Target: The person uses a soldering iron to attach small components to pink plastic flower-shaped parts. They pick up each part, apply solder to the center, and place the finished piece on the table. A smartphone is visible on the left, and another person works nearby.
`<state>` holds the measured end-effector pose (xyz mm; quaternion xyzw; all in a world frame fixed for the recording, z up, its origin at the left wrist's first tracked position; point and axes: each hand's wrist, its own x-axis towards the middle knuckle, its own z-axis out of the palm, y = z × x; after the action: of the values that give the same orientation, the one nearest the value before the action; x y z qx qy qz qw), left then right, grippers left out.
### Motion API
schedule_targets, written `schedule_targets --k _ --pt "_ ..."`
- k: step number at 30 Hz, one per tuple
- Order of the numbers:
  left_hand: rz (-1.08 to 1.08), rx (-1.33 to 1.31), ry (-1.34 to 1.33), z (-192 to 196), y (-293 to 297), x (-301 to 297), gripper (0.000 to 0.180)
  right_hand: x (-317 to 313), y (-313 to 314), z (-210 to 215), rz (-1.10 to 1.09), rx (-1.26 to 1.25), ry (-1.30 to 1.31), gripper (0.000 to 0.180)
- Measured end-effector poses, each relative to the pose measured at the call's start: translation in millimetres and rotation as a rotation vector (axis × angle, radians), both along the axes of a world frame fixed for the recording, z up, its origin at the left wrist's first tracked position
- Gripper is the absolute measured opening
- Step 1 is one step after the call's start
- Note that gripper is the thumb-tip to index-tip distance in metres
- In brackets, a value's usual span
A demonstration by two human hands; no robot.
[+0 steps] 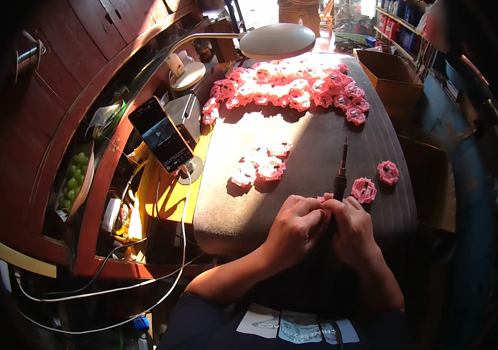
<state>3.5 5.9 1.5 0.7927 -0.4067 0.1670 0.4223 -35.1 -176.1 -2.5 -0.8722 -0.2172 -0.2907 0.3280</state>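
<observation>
Close to the table's near edge, my two hands meet. The fingers of my right hand (351, 230) wrap round the dark handle of a soldering iron (340, 182), whose thin tip points away from me. My left hand (295, 226) is closed beside it in a pinch. A sliver of a pink plastic part (321, 199) shows at its fingertips; the rest is hidden by the fingers. Just right of my right hand lies a pink plastic part with dark bits inside (363, 190), and beyond it a similar pink part (388, 172).
Several pink parts (271, 168) lie mid-table (319, 146) in bright sun; a large pile (298, 93) covers the far end under a lamp (278, 41). At left, a phone (161, 135) stands on a holder, its white cable (184, 221) hanging down. Cardboard boxes (391, 73) stand right.
</observation>
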Motion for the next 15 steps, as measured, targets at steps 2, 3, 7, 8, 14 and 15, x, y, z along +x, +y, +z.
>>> schedule_targets --k 2,3,7,8,14,15 --pt "0.001 0.001 -0.001 0 0 0 0.013 0 0 -2 -0.002 0.003 -0.01 0.041" --pt "0.003 0.0 -0.005 0 0 -1 0.013 0 1 -1 0.004 0.006 -0.011 0.041" --pt "0.011 0.009 0.006 0 1 -1 0.013 0 0 1 0.017 0.0 0.016 0.041" --pt "-0.002 0.019 0.014 -1 2 0 0.018 0 -1 1 0.018 -0.004 0.028 0.041" --pt "0.132 0.018 0.035 20 32 29 0.03 -1 -3 2 -0.03 -0.019 0.051 0.041" --pt "0.229 0.088 -0.04 25 38 41 0.032 0 -5 3 -0.055 -0.027 0.048 0.042"
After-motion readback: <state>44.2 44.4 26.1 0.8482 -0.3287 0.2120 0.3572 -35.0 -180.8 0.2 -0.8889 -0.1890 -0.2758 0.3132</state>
